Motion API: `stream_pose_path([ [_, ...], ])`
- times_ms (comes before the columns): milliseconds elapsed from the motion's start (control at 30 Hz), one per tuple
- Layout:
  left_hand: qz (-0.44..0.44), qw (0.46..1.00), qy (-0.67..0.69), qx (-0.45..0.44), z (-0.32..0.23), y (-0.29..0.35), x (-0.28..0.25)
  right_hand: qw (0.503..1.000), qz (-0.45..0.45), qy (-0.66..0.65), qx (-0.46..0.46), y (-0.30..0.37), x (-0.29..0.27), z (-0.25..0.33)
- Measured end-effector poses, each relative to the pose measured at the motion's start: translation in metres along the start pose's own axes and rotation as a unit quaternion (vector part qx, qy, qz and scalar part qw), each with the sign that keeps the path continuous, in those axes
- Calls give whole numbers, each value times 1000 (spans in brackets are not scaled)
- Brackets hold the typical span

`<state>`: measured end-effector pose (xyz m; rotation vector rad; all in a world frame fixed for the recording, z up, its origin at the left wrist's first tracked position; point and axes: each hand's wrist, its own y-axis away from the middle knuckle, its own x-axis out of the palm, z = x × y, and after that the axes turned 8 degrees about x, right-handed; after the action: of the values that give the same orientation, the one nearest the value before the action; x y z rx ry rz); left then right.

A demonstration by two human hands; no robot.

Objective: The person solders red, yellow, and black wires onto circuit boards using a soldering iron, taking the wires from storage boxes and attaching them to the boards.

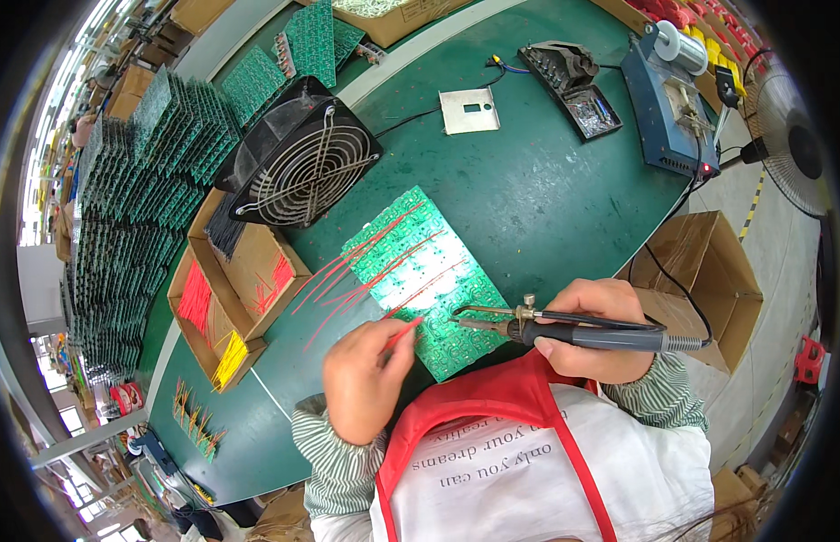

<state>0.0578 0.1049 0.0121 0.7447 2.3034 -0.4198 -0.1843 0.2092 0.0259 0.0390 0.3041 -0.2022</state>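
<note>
Green rectangular printed circuit board [426, 280], red leads fanned across it, lying on the green table [546, 199]. Left hand [364, 379] pinches a short red wire [403, 332]; right hand [600, 330] fingers wrapped around a grey-handled soldering iron [564, 332].

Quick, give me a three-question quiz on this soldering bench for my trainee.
1. True or false: the right hand holds the soldering iron.
2. What does the left hand pinch?
A. a red wire
B. a screwdriver
C. a roll of tape
3. Fill in: the circuit board lies on the green ____.

Key: 1 true; 2 A; 3 table.
</note>
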Motion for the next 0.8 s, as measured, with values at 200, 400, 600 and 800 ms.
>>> stream_pose_path([
  [200, 45, 999, 8, 11, -3, -9, 13, 1000, -6, 9, 9, 1, -3, -2],
  [400, 50, 999, 0, -8, -4, -10, 14, 1000, 7, -7, 19, -3, -1, -4],
  [600, 54, 998, -6, -3, -5, -11, 13, 999, 9, -10, 29, -5, 0, -3],
  [800, 64, 998, -9, -11, -6, -11, 12, 1000, -11, 1, 8, -3, -5, -3],
])
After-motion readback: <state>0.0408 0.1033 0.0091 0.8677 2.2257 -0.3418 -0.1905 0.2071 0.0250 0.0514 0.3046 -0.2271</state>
